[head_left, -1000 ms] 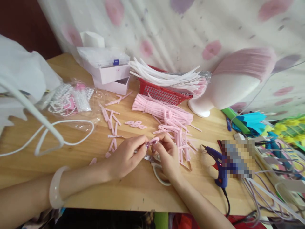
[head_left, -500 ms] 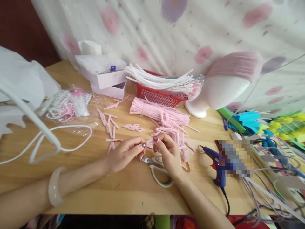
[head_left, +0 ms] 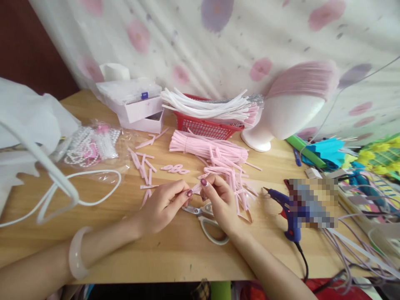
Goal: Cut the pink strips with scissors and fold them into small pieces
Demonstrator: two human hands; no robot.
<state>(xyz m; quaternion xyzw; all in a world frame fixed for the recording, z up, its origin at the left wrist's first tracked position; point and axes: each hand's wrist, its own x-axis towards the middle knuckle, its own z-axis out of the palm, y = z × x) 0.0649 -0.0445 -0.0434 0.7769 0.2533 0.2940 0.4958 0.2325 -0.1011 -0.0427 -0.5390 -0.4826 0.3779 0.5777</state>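
A small piece of pink pipe cleaner is pinched between my two hands, low over the table. My left hand has thumb and fingers closed on its left end. On its other end, the thumb and forefinger of my right hand are closed. Below them lie scissors, partly covered by my right hand. Just beyond sit several twisted pink loops. Cut pink pieces are scattered to the left, and bent pink pipe cleaners lie behind my right hand.
A bundle of pink pipe cleaners lies before a red basket holding white ones. A foam head stands behind right. On the right are a blue glue gun and cables. Bagged pearl beads and a white cord are left.
The camera view has shifted slightly. My hands stay together on the pink piece, with only a small change in the fingers' position.
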